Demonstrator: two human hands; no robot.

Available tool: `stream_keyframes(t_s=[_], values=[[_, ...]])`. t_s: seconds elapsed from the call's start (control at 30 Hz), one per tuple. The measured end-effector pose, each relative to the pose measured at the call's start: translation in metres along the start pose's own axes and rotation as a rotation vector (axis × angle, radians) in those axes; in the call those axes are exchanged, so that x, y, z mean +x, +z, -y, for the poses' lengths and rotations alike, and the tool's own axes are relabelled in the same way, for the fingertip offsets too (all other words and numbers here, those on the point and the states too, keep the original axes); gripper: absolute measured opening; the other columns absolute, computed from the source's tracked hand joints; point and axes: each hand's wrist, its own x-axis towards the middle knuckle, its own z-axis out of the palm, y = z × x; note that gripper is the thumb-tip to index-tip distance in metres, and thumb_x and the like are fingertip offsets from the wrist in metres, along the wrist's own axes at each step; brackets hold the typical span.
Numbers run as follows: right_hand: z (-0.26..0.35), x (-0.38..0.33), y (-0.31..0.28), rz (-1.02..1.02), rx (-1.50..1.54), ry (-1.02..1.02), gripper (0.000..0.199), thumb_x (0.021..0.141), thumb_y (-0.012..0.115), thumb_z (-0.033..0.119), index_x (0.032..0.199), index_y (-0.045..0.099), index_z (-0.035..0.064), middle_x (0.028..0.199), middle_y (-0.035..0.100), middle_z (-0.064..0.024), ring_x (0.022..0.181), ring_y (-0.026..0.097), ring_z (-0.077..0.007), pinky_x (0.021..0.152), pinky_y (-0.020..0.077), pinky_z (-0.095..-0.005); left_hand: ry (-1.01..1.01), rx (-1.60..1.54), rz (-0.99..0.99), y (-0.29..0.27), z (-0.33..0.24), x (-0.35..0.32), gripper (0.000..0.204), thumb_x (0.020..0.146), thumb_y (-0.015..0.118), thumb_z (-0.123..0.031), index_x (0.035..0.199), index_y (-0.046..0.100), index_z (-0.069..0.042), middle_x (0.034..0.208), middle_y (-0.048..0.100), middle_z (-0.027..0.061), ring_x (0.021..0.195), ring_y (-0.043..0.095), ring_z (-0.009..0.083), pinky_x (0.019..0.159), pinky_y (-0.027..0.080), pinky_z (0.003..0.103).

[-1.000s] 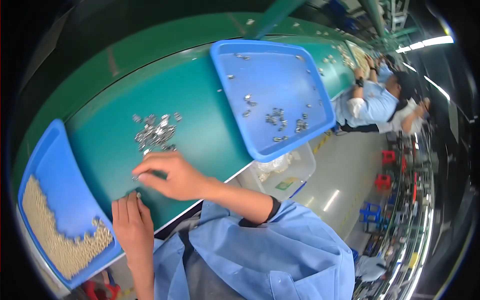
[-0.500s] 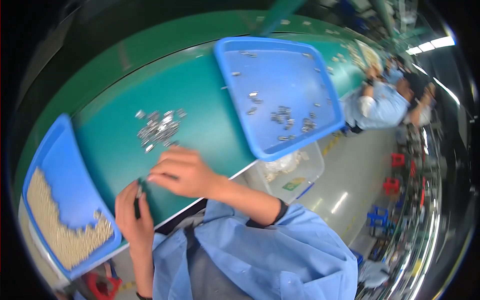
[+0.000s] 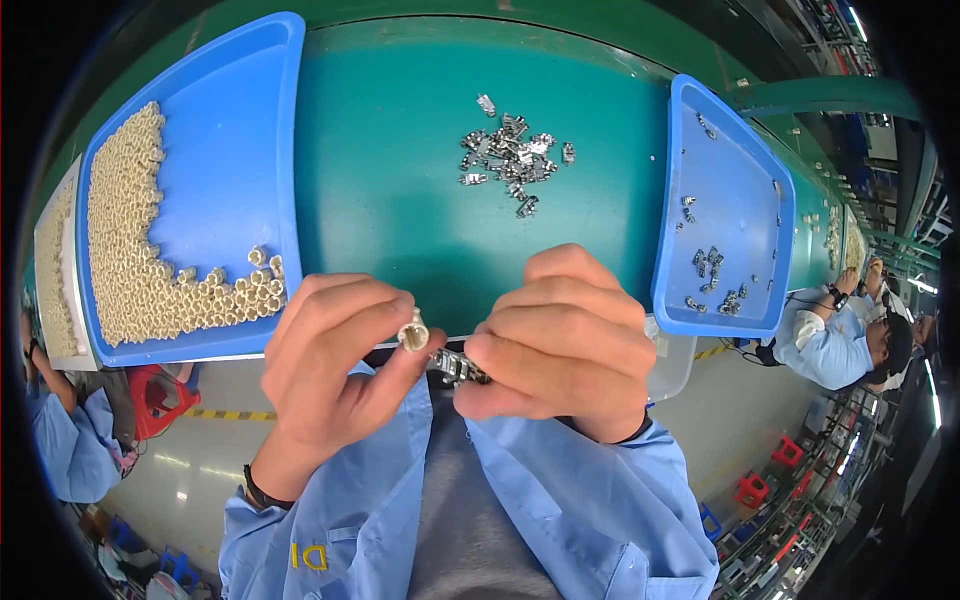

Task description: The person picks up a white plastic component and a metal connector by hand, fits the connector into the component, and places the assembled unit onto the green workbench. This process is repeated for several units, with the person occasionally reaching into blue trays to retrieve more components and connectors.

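Between its thumb and fingertips, my left hand [image 3: 335, 350] pinches a small cream-coloured hollow sleeve [image 3: 413, 332], its opening showing. My right hand [image 3: 570, 345] grips a small silvery metal clip [image 3: 455, 368] between thumb and index finger, close beside the sleeve. Whether the two parts touch is hard to make out. Both hands are raised at the near edge of the green work surface [image 3: 400, 240]. Beyond them lies a loose heap of similar metal clips [image 3: 510, 155]. Left of my left hand is a blue tray [image 3: 225, 160] holding many cream sleeves [image 3: 130, 270].
A second blue tray [image 3: 735, 160] with scattered metal clips stands on the right. Behind the left tray is a white-edged container [image 3: 60, 290] of more cream pieces. Co-workers in blue [image 3: 835, 345] sit to either side. A red stool [image 3: 160, 400] stands lower left.
My view has swung left, bringing the sleeve tray fully in. My hands have come up and together; the right hand, earlier above the left, now holds a metal clip beside the left hand's sleeve.
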Motion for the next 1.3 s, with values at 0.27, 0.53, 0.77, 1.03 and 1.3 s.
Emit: stream_keyframes(t_s=[0.27, 0.53, 0.77, 1.03, 1.3], values=[[0.001, 0.002, 0.003, 0.106, -0.107, -0.078, 0.038, 0.085, 0.088, 0.035, 0.094, 0.075, 0.0002, 0.078, 0.07, -0.007, 0.063, 0.066, -0.019, 0.056, 0.044, -0.0325, 0.076, 0.052, -0.008, -0.006, -0.001, 0.001, 0.039, 0.067, 0.084, 0.006, 0.103, 0.069, 0.002, 0.099, 0.07, 0.015, 0.08, 0.068, 0.0299, 0.064, 0.056, 0.037], [0.001, 0.001, 0.005, 0.118, -0.175, -0.07, 0.037, 0.082, 0.09, 0.033, 0.093, 0.076, 0.0006, 0.075, 0.069, -0.0062, 0.061, 0.065, -0.018, 0.056, 0.0441, -0.0319, 0.114, 0.095, 0.005, -0.006, 0.0, 0.001, 0.038, 0.068, 0.082, 0.006, 0.104, 0.07, 0.001, 0.1, 0.07, 0.0142, 0.08, 0.067, 0.0305, 0.064, 0.057, 0.037], [0.011, 0.005, 0.007, 0.2, -0.346, -0.003, 0.038, 0.084, 0.088, 0.035, 0.1, 0.078, 0.0019, 0.079, 0.071, -0.007, 0.063, 0.067, -0.0194, 0.062, 0.0465, -0.0344, 0.13, 0.135, 0.015, -0.004, -0.001, 0.002, 0.034, 0.073, 0.086, 0.002, 0.104, 0.071, 0.003, 0.098, 0.07, 0.015, 0.081, 0.068, 0.031, 0.065, 0.057, 0.038], [-0.043, -0.032, -0.021, 0.099, -0.602, 0.306, 0.03, 0.082, 0.083, 0.017, 0.109, 0.078, 0.0046, 0.099, 0.072, -0.0067, 0.086, 0.067, -0.0253, 0.078, 0.0472, -0.0379, -0.01, 0.194, 0.06, -0.016, 0.017, 0.035, 0.029, 0.078, 0.086, 0.001, 0.103, 0.071, 0.003, 0.094, 0.073, 0.0145, 0.081, 0.07, 0.0288, 0.073, 0.057, 0.035], [-0.068, -0.073, -0.03, 0.184, -0.742, 0.383, 0.029, 0.079, 0.08, 0.006, 0.108, 0.074, 0.0053, 0.098, 0.066, -0.0058, 0.092, 0.062, -0.0266, 0.088, 0.0417, -0.0399, -0.05, 0.399, 0.198, -0.005, 0.15, 0.163, 0.024, 0.088, 0.077, -0.017, 0.102, 0.069, 0.0, 0.089, 0.072, 0.0105, 0.084, 0.069, 0.0242, 0.077, 0.054, 0.039]])
